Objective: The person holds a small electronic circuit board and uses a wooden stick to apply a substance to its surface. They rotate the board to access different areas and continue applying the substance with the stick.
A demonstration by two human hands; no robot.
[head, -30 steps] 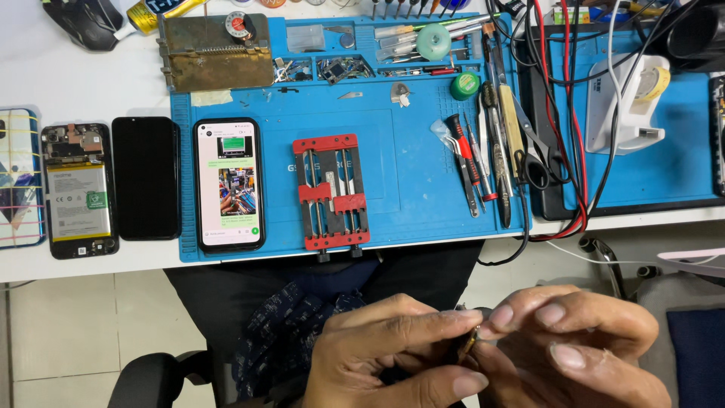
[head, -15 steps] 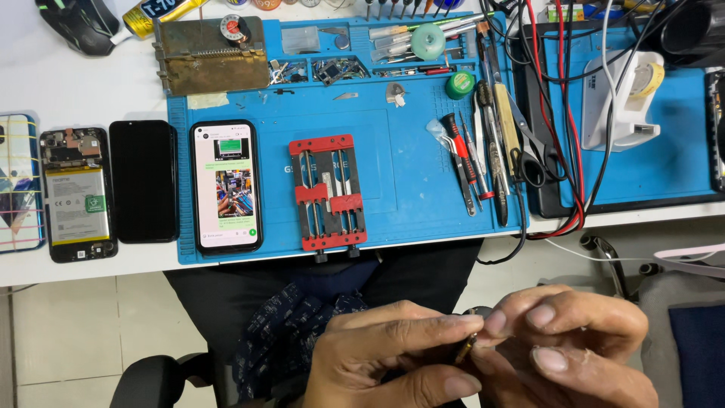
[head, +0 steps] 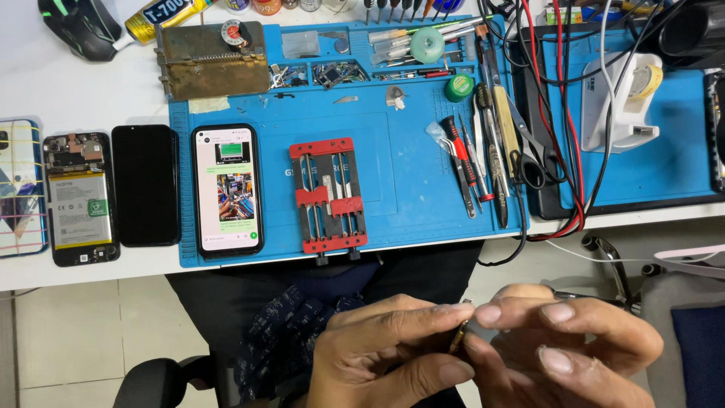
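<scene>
Below the table's front edge, over my lap, my left hand (head: 381, 351) and my right hand (head: 563, 344) meet fingertip to fingertip. Between them they pinch a small thin brass-coloured part (head: 458, 337), mostly hidden by the fingers. On the blue work mat (head: 423, 181) above lie a red and black clamp fixture (head: 328, 195) and a phone with a lit screen (head: 226, 191).
Left of the mat lie a black phone (head: 145, 186), an opened phone showing its battery (head: 78, 199) and another phone (head: 19, 187). Screwdrivers, tweezers and scissors (head: 491, 151) lie at the mat's right. Red and black cables (head: 559, 136) cross a second blue mat holding a white tape dispenser (head: 623, 98).
Both hands stay together on the small part with only slight finger shifts. The view has drifted a little.
</scene>
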